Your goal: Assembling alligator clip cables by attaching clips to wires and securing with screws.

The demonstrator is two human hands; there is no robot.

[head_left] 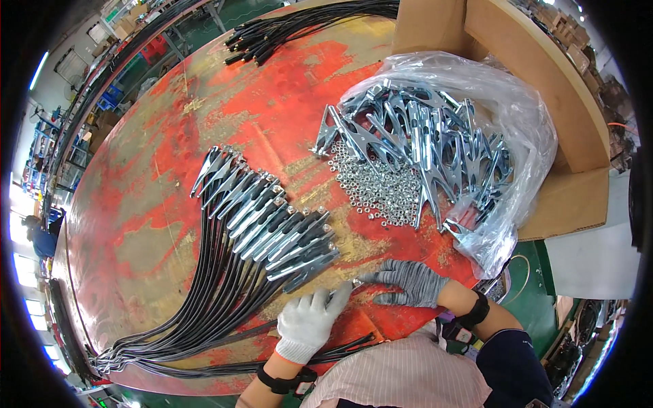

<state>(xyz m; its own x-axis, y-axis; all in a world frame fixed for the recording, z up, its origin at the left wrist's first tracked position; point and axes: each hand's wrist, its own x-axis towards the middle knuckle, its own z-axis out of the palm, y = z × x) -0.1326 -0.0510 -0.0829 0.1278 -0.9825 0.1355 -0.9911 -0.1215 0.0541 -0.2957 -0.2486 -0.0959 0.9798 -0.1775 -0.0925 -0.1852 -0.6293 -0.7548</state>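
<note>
My left hand [307, 325], in a white glove, is closed round a metal clamp, mostly covered by the fingers; a black cable [255, 331] runs to the hand from the left. A small silvery end [357, 281] shows between both hands. My right hand [413, 283], in a grey striped glove, has its fingertips at that end; what they pinch is too small to make out. Just beyond my hands lies a row of silver spring clamps [272, 224] side by side, with black cables [211, 272] trailing from them toward the lower left.
A heap of loose spring clamps [428, 129] lies on a clear plastic bag [527, 129], beside small metal nuts [377, 187]. An open cardboard box [564, 88] stands behind at right. More black cables [299, 28] lie at the far edge of the worn red table [149, 183].
</note>
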